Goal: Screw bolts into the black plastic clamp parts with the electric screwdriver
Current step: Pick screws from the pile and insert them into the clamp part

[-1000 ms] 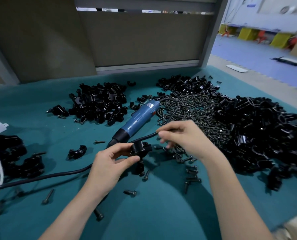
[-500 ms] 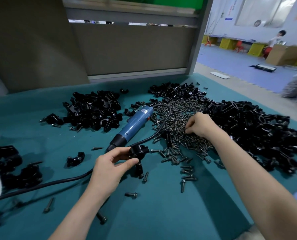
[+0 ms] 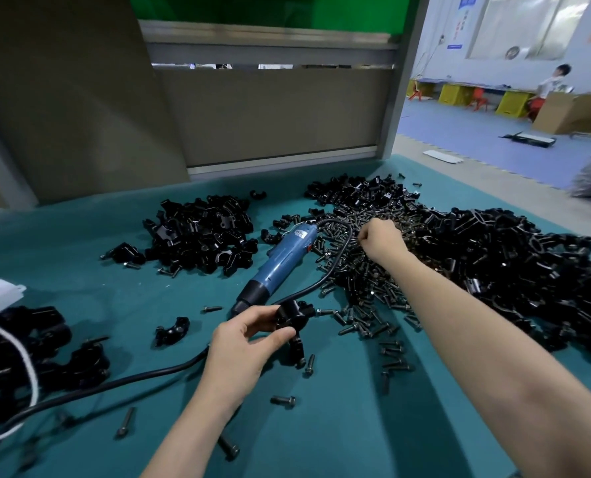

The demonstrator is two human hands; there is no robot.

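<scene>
- Since half a second ago, the right hand point(image 3: 380, 238) reaches farther back into the bolt pile point(image 3: 366, 281), fingers curled; whether it grips a bolt I cannot tell.
- Left hand point(image 3: 249, 343) pinches a black clamp part point(image 3: 294, 317) just above the table point(image 3: 321, 443), likely keeping it ready for a bolt.
- Electric screwdriver point(image 3: 280, 260) lies unheld between the hands, near both.

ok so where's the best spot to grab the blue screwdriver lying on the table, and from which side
I'd take the electric screwdriver round the middle of its blue barrel, coming from above. It lies flat with the black nose towards you; the cord leaves the far end and curls down its right side, so mid-barrel is the free, thick part.
</scene>
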